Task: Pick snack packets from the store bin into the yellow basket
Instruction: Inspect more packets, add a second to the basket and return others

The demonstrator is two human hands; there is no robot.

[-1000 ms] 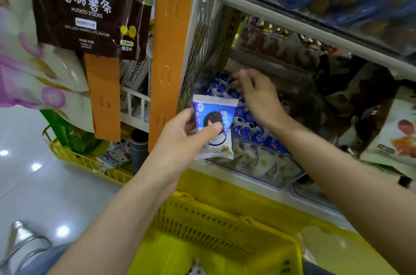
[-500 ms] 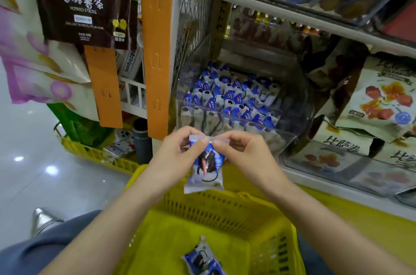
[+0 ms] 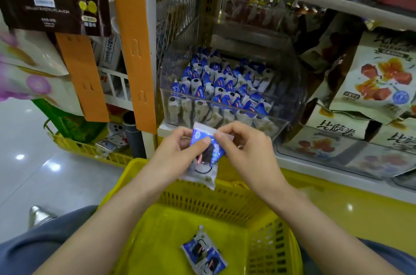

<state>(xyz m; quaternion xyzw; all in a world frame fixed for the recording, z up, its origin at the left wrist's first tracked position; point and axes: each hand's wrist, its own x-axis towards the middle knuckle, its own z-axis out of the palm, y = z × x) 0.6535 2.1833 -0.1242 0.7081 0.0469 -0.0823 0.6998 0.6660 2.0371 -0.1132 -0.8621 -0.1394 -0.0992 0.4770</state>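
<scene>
both hands pinched one blue-and-white snack packet (image 3: 203, 155) by its top: the left hand (image 3: 173, 153) gripped the upper left part with thumb on its face, the right hand (image 3: 244, 146) nipped the upper right edge. the packet hung above the far rim of the yellow basket (image 3: 265, 238), just in front of the clear store bin (image 3: 283, 85) full of like packets. more packets (image 3: 203, 255) lay on the basket floor, near its middle.
</scene>
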